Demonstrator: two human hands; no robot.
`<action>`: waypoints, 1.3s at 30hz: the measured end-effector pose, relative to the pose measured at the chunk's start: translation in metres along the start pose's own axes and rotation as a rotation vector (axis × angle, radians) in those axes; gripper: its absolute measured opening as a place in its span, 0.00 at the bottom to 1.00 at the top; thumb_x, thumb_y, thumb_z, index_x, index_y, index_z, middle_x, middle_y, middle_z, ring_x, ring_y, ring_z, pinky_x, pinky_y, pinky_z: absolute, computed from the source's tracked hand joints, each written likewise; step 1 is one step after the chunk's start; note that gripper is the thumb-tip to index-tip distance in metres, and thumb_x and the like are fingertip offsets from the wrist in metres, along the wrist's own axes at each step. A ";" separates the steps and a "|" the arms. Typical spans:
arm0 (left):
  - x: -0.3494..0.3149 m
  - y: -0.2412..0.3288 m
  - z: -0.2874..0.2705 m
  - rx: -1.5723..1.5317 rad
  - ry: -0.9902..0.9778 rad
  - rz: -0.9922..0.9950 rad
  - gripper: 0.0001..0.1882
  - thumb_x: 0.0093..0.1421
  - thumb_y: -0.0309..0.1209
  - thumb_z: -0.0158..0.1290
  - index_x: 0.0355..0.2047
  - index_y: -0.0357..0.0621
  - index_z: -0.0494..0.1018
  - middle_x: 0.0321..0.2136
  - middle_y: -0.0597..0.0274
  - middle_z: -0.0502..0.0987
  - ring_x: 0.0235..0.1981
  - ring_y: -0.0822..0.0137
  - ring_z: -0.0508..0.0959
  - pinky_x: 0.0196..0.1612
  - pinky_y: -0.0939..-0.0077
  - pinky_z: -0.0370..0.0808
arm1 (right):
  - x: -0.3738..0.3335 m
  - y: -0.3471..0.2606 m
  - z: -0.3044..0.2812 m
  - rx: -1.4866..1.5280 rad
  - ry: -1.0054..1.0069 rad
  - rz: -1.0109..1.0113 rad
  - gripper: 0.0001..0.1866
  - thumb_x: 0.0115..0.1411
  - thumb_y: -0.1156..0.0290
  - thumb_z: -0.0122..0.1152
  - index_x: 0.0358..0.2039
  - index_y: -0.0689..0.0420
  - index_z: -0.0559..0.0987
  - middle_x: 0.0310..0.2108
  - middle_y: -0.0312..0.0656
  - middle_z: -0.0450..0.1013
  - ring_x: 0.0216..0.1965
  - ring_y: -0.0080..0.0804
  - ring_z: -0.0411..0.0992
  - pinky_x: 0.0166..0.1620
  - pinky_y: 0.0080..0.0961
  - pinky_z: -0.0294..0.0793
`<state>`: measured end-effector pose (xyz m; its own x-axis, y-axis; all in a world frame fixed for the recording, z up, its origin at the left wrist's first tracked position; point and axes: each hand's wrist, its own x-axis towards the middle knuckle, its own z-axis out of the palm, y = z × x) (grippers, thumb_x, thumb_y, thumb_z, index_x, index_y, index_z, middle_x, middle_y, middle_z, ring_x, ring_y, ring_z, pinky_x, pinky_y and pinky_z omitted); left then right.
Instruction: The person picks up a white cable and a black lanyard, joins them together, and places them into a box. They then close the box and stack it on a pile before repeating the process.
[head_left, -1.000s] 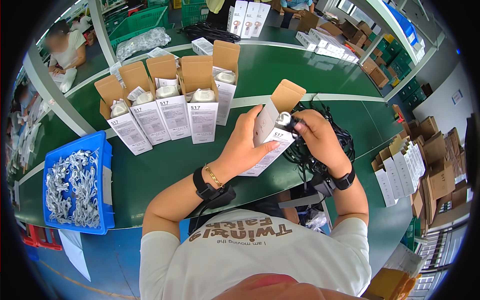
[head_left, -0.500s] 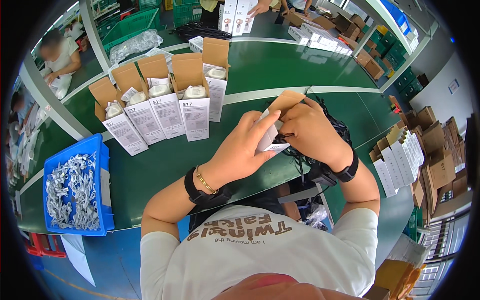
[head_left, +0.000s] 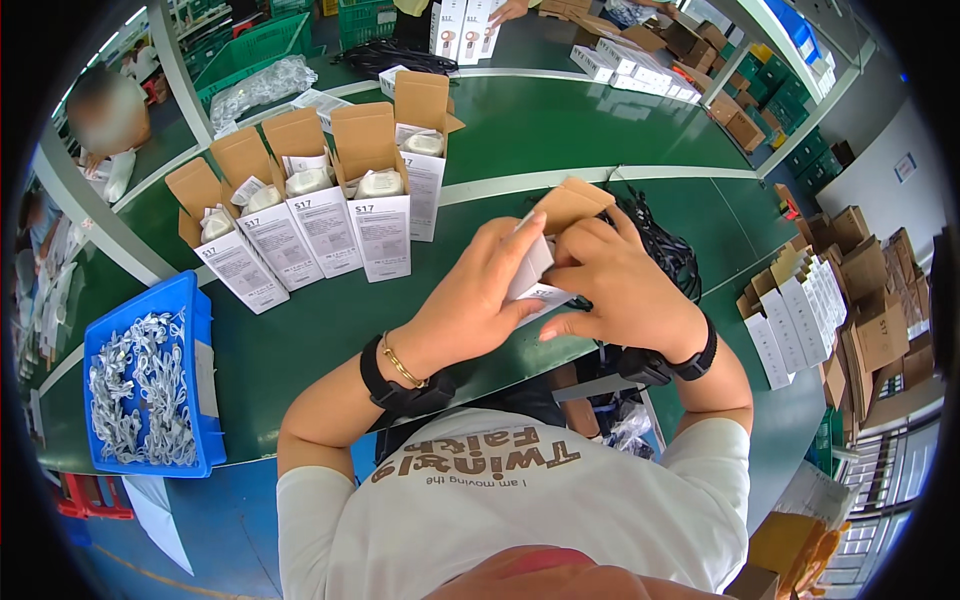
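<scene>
Hands meet over the near edge of the green table [head_left: 560,130] in the head view, both wrapped around 1 small white carton [head_left: 532,272] with a brown cardboard flap [head_left: 568,203] standing open at its top. The left hand [head_left: 470,305] grips the carton from the left side, fingers curled over its face; the right hand [head_left: 620,285] closes on it from the right, fingertips [head_left: 560,278] pressed against the carton's upper part. The carton is held tilted, above the table's front edge, just in front of the person's chest.

Behind the right hand lies a heap of black cables [head_left: 665,245], touching or nearly touching the knuckles, so room on that side is tight. To the left, a row of 5 open cartons [head_left: 320,215] stands upright in a slanting line, each with its brown flap raised and a white item inside; a bare strip of green lies between that row and the left hand. A white line [head_left: 500,185] crosses the table behind the hands. Farther left, well apart, a blue bin [head_left: 195,345] of grey-white small parts sits by the table's left edge. At the right, beyond the table's edge, stacks of flat white and brown boxes [head_left: 830,300] crowd the floor space. More white packages [head_left: 630,70] lie along the far edge.
</scene>
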<state>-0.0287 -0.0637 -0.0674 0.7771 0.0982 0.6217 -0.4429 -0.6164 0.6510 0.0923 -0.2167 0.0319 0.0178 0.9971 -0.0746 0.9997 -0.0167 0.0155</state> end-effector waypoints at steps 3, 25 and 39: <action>-0.002 -0.002 -0.005 0.004 0.124 0.016 0.45 0.49 0.21 0.59 0.64 0.43 0.47 0.54 0.47 0.59 0.54 0.50 0.63 0.56 0.62 0.62 | -0.018 0.013 0.017 0.147 0.540 -0.032 0.33 0.52 0.53 0.63 0.53 0.60 0.68 0.52 0.44 0.66 0.57 0.42 0.61 0.62 0.42 0.51; -0.005 -0.025 0.032 0.320 0.303 -0.046 0.49 0.48 0.20 0.59 0.65 0.40 0.40 0.55 0.38 0.56 0.55 0.40 0.60 0.58 0.56 0.59 | 0.017 -0.013 0.161 1.005 0.761 0.148 0.48 0.52 0.56 0.64 0.61 0.68 0.49 0.58 0.56 0.56 0.60 0.47 0.55 0.62 0.37 0.53; -0.010 0.012 0.010 -0.486 0.026 -0.166 0.49 0.53 0.19 0.52 0.66 0.44 0.31 0.63 0.44 0.50 0.64 0.50 0.54 0.63 0.56 0.53 | 0.022 -0.005 0.156 1.295 0.867 0.267 0.52 0.47 0.64 0.71 0.63 0.60 0.44 0.57 0.46 0.57 0.59 0.36 0.58 0.58 0.34 0.60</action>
<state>-0.0370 -0.0800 -0.0701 0.8459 0.1868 0.4996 -0.4764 -0.1567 0.8652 0.0901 -0.2068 -0.1249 0.6285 0.6858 0.3669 0.3113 0.2104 -0.9267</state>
